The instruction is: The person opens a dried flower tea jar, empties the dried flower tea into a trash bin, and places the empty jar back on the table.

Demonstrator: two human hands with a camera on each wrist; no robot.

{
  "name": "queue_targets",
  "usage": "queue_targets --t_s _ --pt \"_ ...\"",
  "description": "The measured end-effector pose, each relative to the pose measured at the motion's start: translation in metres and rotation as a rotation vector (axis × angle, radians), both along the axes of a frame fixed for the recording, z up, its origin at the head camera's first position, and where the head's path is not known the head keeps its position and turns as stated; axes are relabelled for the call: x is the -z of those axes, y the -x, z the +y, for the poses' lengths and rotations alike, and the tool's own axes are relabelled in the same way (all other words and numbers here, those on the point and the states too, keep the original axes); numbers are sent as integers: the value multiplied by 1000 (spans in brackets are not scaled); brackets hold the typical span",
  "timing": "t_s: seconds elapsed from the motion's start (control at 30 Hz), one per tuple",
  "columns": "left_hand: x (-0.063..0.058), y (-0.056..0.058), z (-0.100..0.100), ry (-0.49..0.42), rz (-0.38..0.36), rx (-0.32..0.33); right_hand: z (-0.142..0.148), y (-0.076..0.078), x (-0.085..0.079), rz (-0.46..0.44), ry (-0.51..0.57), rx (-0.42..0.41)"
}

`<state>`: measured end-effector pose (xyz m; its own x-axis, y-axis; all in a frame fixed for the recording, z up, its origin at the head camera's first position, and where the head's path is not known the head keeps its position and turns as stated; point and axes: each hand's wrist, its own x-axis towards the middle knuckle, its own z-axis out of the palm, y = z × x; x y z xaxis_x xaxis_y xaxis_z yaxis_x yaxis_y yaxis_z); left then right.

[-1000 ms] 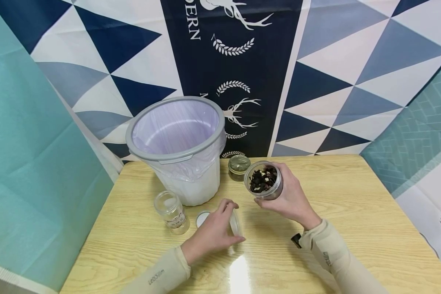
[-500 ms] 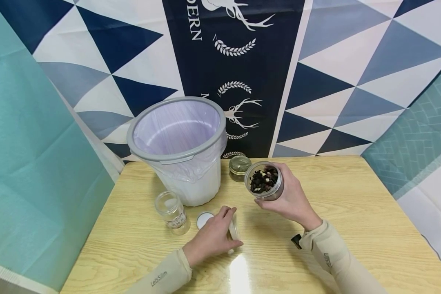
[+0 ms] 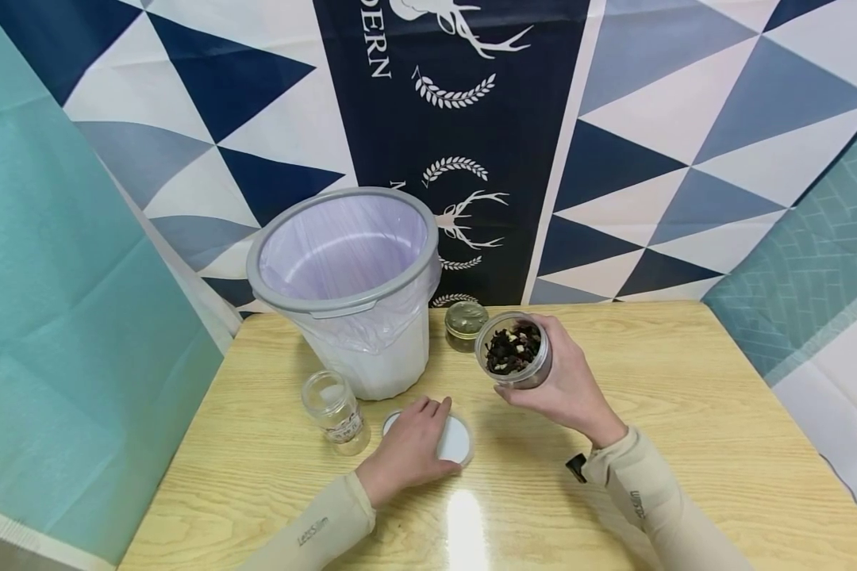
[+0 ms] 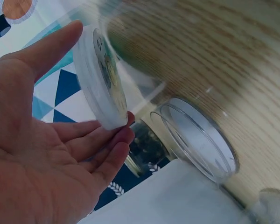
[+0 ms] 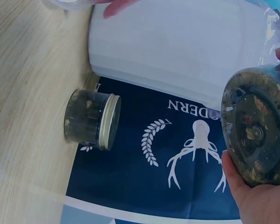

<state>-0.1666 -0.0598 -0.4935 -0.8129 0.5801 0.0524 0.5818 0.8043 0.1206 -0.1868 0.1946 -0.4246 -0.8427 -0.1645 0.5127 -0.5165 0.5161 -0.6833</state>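
Observation:
My left hand (image 3: pixel 409 442) pinches a round white lid (image 3: pixel 456 441) by its edge, thumb on one side and fingertips on the other. A printed label shows on one face of this lid (image 4: pixel 102 79) in the left wrist view. Beneath the hand, a silver-rimmed white lid (image 4: pixel 210 140) lies on the table, partly hidden in the head view. My right hand (image 3: pixel 574 385) grips an open clear jar (image 3: pixel 536 374), tilted toward me. Dark dried tea (image 3: pixel 512 349) with pale bits fills it. The jar's underside (image 5: pixel 256 130) faces the right wrist camera.
A lined white bin (image 3: pixel 393 369) with a grey rim stands behind the left hand. To its left front is an open clear jar (image 3: pixel 343 428) with a label. A small gold-lidded jar (image 3: pixel 464 327) sits by the patterned backdrop on the wooden table (image 3: pixel 657 373).
My left hand has turned the white lid from edge-on to nearly flat, so its white face now shows in the head view. The right hand and jar stay almost still.

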Motion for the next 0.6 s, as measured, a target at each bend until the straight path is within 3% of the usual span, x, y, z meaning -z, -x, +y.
queue_targets --t_s 0.27,0.6 --pt "4 2 0 91 50 44 0 0 -1 -5 2 -2" --pt "7 4 -3 119 0 30 2 -2 -2 -22 12 -1"
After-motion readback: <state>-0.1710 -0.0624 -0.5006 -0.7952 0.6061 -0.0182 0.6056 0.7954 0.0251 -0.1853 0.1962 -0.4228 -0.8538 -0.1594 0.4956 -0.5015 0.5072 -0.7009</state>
